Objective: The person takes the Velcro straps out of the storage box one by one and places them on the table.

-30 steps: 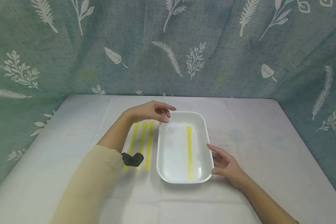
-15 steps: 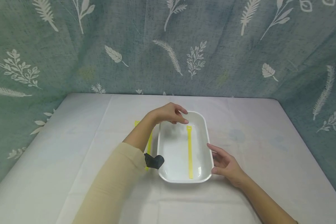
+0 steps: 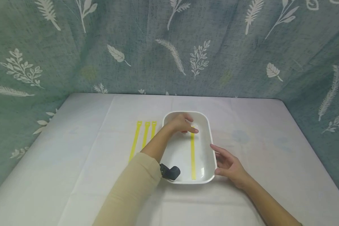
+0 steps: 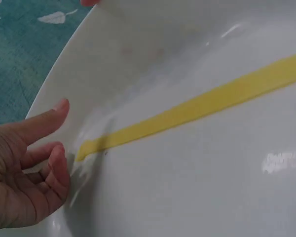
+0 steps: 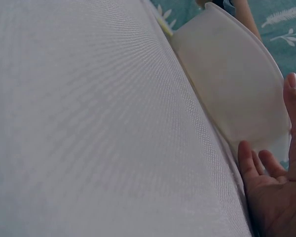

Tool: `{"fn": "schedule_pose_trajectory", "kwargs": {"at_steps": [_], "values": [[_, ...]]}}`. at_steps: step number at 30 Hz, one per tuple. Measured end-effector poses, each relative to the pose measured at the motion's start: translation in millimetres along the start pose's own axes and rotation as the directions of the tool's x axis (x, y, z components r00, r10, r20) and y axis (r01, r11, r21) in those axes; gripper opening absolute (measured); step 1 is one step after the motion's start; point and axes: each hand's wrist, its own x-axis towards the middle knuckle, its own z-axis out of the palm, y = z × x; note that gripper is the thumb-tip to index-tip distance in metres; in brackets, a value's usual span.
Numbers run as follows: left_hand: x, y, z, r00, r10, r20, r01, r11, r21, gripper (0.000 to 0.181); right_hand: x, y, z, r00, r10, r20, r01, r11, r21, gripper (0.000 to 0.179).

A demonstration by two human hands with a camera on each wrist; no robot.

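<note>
A white rectangular tray point(image 3: 176, 153) stands on the table, with one flat yellow strip point(image 3: 193, 157) lying lengthwise inside it. My left hand point(image 3: 183, 123) is over the far end of the tray, close to the strip's slotted head. In the left wrist view, that hand point(image 4: 29, 173) has its fingers loosely bent, holding nothing, beside the narrow end of the yellow strip point(image 4: 187, 113). My right hand point(image 3: 228, 164) rests its relaxed fingertips at the tray's right side. The right wrist view has its fingers low against the tray's outer wall point(image 5: 232, 74) and its thumb near the rim.
Several more yellow strips point(image 3: 135, 141) with slotted heads lie side by side on the white cloth left of the tray, partly hidden by my left arm. A black wrist camera point(image 3: 170, 172) sits over the tray's near left corner. A leaf-patterned curtain point(image 3: 147, 56) hangs behind the table.
My left hand has moved right and down, from the tray's far left corner into the tray by the strip's head. My right hand stays at the tray's side.
</note>
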Motion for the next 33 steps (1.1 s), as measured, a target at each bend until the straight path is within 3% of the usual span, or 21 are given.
{"fn": "schedule_pose_trajectory", "kwargs": {"at_steps": [3,11,17,26,33], "values": [[1.6,-4.1,5.5,1.000,0.024,-0.009,-0.024,1.000,-0.011,0.062,0.6,0,0,1.000,0.003,0.001,-0.003,1.000,-0.001,0.071],[1.8,-9.2,11.2,0.994,0.112,-0.004,-0.110,0.984,0.139,0.073,1.9,-1,1,1.000,0.023,-0.017,-0.023,1.000,-0.021,0.072],[0.6,-12.7,17.4,0.982,0.186,0.027,-0.187,0.948,0.256,0.075,0.8,-1,1,1.000,0.012,-0.003,-0.012,1.000,-0.005,0.072],[0.0,-10.5,20.9,0.988,0.151,0.014,-0.149,0.948,0.281,0.056,-0.9,-1,1,1.000,0.006,-0.004,-0.006,1.000,-0.013,0.071],[2.3,-12.1,18.9,0.991,0.134,0.001,-0.131,0.970,0.205,0.049,-0.6,0,1,1.000,0.007,-0.002,-0.008,1.000,-0.013,0.071]]}}
